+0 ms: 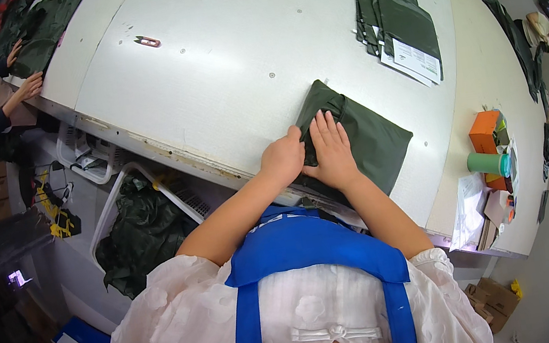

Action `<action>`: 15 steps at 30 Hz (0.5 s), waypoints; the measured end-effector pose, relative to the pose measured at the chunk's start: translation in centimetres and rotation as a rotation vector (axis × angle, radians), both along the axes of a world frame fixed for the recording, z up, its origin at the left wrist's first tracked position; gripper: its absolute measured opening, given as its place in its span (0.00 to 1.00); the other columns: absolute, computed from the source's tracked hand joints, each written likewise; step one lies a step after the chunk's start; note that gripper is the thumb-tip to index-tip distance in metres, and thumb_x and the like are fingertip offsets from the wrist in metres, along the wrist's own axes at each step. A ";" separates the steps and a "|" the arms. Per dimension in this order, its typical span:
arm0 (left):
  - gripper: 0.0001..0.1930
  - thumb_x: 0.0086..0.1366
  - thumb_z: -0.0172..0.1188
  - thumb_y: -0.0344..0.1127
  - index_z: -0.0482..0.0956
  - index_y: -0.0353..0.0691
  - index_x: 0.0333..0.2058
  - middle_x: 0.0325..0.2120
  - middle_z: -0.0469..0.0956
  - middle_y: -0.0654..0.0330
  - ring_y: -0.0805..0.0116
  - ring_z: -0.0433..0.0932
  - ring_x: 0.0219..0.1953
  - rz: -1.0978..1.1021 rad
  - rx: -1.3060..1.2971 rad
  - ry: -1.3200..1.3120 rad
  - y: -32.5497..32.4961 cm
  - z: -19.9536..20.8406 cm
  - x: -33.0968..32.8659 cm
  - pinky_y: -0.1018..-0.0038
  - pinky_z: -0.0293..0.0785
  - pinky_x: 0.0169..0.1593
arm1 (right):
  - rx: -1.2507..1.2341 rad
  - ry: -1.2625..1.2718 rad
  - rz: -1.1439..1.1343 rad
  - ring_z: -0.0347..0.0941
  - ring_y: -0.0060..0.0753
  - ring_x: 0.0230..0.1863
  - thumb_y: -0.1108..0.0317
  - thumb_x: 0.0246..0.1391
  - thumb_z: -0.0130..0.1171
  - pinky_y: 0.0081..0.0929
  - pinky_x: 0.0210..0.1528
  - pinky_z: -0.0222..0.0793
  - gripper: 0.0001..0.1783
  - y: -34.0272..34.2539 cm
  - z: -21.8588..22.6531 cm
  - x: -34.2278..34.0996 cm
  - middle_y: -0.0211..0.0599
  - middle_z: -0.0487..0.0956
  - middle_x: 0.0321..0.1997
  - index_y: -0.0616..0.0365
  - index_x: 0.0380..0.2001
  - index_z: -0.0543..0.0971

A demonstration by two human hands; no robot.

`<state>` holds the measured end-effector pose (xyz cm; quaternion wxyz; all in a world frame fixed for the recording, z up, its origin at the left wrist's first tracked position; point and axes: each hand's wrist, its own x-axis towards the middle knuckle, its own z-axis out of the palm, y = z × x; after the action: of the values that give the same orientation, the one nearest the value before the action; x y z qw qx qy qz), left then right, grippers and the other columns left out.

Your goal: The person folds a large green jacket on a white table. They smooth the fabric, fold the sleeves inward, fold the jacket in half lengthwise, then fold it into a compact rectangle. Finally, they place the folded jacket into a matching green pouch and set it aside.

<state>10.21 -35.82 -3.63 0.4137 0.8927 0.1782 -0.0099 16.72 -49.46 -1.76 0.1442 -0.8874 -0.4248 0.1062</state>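
A folded piece of dark green, slightly shiny fabric (375, 140) lies on the white table in front of me. My left hand (283, 159) is closed at its left edge, with the fingertips curled against the fabric and partly hidden. Flat on top, my right hand (332, 148) presses the cloth beside a fold, its fingers stretched out. The near corner of the fabric is partly covered by my right wrist.
Thread snips (147, 42) lie at the far left of the table (225, 73). A stack of folded green pieces (400, 17) with printed papers sits far right. A green cylinder (487, 163) and orange box (485, 130) stand right. Below left, a white basket (101, 227) holds dark fabric; another person's hands (31, 86) work beyond.
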 end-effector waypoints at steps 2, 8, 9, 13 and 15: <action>0.07 0.61 0.54 0.34 0.66 0.39 0.34 0.21 0.75 0.45 0.41 0.75 0.27 -0.010 -0.054 -0.121 0.7 -0.2 0.2 0.52 0.69 0.29 | -0.068 0.023 -0.009 0.38 0.48 0.73 0.57 0.32 0.72 0.44 0.71 0.36 0.56 0.4 0.5 0.0 0.51 0.50 0.70 0.64 0.63 0.55; 0.07 0.62 0.51 0.34 0.66 0.38 0.32 0.21 0.75 0.46 0.41 0.74 0.26 -0.282 -0.133 -0.132 -1.2 1.3 -1.3 0.52 0.69 0.29 | -0.318 0.148 0.081 0.32 0.64 0.71 0.49 0.33 0.65 0.59 0.68 0.31 0.46 -0.9 -2.8 -1.9 0.64 0.55 0.65 0.62 0.56 0.67; 0.07 0.62 0.51 0.35 0.66 0.38 0.32 0.21 0.75 0.46 0.41 0.75 0.26 -0.311 -0.114 -0.105 -1.3 0.4 -1.5 0.52 0.69 0.29 | -0.337 0.164 0.097 0.31 0.64 0.72 0.49 0.33 0.65 0.59 0.68 0.30 0.46 -0.2 -2.4 -1.3 0.64 0.55 0.65 0.62 0.56 0.67; 0.07 0.61 0.51 0.35 0.66 0.37 0.31 0.20 0.75 0.45 0.41 0.75 0.25 -0.251 -0.038 -0.042 -0.9 -0.3 -0.5 0.51 0.70 0.30 | -0.072 0.275 0.090 0.36 0.60 0.72 0.54 0.35 0.68 0.50 0.70 0.35 0.42 -0.6 -1.6 -0.2 0.62 0.57 0.65 0.62 0.55 0.69; 0.08 0.59 0.53 0.35 0.67 0.37 0.32 0.20 0.75 0.45 0.42 0.75 0.25 -0.192 0.007 -0.003 -0.8 -0.1 -0.4 0.51 0.71 0.30 | 0.303 0.531 0.056 0.41 0.55 0.72 0.56 0.37 0.68 0.45 0.70 0.38 0.41 -2.4 -1.2 1.2 0.58 0.58 0.65 0.62 0.55 0.69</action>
<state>9.77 -36.67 -3.77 0.4082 0.9071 0.0910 -0.0476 17.87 -51.83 -2.96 0.3777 -0.7849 -0.4078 0.2739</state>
